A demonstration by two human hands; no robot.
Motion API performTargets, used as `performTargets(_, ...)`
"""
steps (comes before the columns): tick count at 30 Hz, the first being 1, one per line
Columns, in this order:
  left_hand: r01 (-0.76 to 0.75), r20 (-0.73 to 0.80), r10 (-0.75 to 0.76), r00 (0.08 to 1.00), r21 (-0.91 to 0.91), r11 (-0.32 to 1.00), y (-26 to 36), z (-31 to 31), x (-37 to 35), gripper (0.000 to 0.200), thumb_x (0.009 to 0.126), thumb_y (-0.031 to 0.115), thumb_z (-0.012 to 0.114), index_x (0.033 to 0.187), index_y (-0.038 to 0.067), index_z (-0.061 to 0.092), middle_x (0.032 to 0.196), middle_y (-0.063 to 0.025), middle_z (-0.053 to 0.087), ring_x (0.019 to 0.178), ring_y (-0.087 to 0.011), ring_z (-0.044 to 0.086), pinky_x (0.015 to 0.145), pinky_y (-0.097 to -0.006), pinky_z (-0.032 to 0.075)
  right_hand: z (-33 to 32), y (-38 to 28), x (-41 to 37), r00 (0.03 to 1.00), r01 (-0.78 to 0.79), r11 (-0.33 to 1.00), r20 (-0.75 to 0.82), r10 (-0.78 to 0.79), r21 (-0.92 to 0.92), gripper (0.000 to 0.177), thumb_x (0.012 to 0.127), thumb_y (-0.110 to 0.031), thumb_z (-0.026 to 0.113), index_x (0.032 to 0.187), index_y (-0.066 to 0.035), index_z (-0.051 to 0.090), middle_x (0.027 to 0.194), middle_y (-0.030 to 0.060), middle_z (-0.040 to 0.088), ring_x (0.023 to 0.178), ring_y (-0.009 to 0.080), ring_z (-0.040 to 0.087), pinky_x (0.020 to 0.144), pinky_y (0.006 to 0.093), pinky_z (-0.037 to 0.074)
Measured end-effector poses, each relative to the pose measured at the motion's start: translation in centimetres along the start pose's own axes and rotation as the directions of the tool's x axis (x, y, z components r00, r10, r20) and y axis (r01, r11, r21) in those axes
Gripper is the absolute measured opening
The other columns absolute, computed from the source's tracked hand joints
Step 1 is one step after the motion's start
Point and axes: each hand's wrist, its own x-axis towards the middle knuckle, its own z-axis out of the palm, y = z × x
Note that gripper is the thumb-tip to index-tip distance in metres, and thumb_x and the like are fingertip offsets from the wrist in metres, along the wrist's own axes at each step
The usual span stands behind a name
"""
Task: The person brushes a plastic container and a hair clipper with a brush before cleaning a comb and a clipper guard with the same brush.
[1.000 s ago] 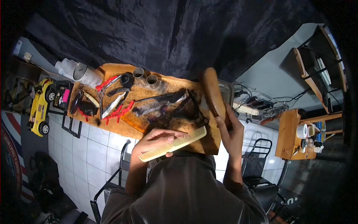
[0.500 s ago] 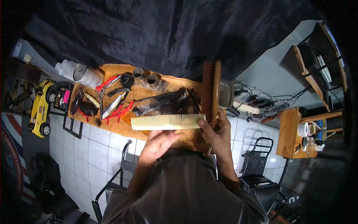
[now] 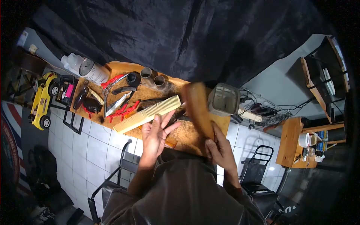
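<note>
Between the thumb and fingers of my left hand (image 3: 153, 138) is a cream-coloured comb (image 3: 148, 114), tilted with its right end higher and its teeth facing up. The other fingers of that hand are spread. My right hand (image 3: 222, 149) grips the lower end of a wooden brush (image 3: 198, 108), which stands up from it, slightly blurred; its bristles are hard to make out from this side. Under both hands lies a wooden tabletop (image 3: 191, 137) strewn with hair. Red-handled clippers (image 3: 122, 110) rest left of the comb, and a dark comb behind is mostly hidden.
Two metal cups (image 3: 159, 81) and a can (image 3: 90, 71) stand at the table's back. A square clear container (image 3: 225, 99) is at its right end. Cables (image 3: 262, 108) hang by the wall. A yellow toy car (image 3: 43, 101) is left; black chairs (image 3: 258, 168) flank me.
The comb has passed from my right hand to my left and now slants. My right hand keeps the brush, which has turned and tilted left, with its bristles no longer plainly visible.
</note>
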Motion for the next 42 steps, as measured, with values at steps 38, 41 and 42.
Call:
performTargets(38, -0.003, -0.111, 0.031, 0.993, 0.241, 0.971, -0.8, 0.9, 1.5, 0.018, 0.098, 0.013, 0.055, 0.108, -0.001, 0.061, 0.105, -0.0108, 0.066, 0.098, -0.0179, 0.063, 0.086, -0.0345, 0.053, 2.1, -1.7, 0.5, 0.954, 0.294, 0.897, 0.04, -0.298, -0.33, 0.053, 0.095, -0.014, 0.056, 0.143, 0.0, 0.039, 0.138, 0.0225, 0.049, 0.131, 0.0324, 0.044, 0.11, 0.0393, 0.03)
performTargets(41, -0.004, -0.228, 0.018, 0.974, 0.061, 0.998, -1.0, 3.2, 1.0, 0.021, 0.099, 0.019, 0.054, 0.099, 0.001, 0.062, 0.089, -0.0028, 0.064, 0.079, -0.0085, 0.06, 0.071, -0.0254, 0.05, 3.2, -1.1, 0.3, 0.989, 0.148, 0.96, 0.054, -0.139, -0.236, 0.052, 0.095, -0.016, 0.056, 0.142, 0.0, 0.04, 0.137, 0.0219, 0.05, 0.13, 0.0322, 0.045, 0.11, 0.0396, 0.03)
performTargets(42, -0.036, -0.06, 0.047, 0.997, 0.178, 0.983, -2.2, 1.4, 0.6, 0.023, 0.101, 0.022, 0.051, 0.104, 0.001, 0.06, 0.089, -0.0025, 0.062, 0.079, -0.0084, 0.057, 0.073, -0.0252, 0.048, 3.4, -0.9, 0.2, 0.994, 0.104, 0.974, 0.034, -0.099, -0.2, 0.052, 0.096, -0.017, 0.056, 0.142, 0.001, 0.04, 0.137, 0.0218, 0.05, 0.13, 0.0308, 0.046, 0.109, 0.039, 0.031)
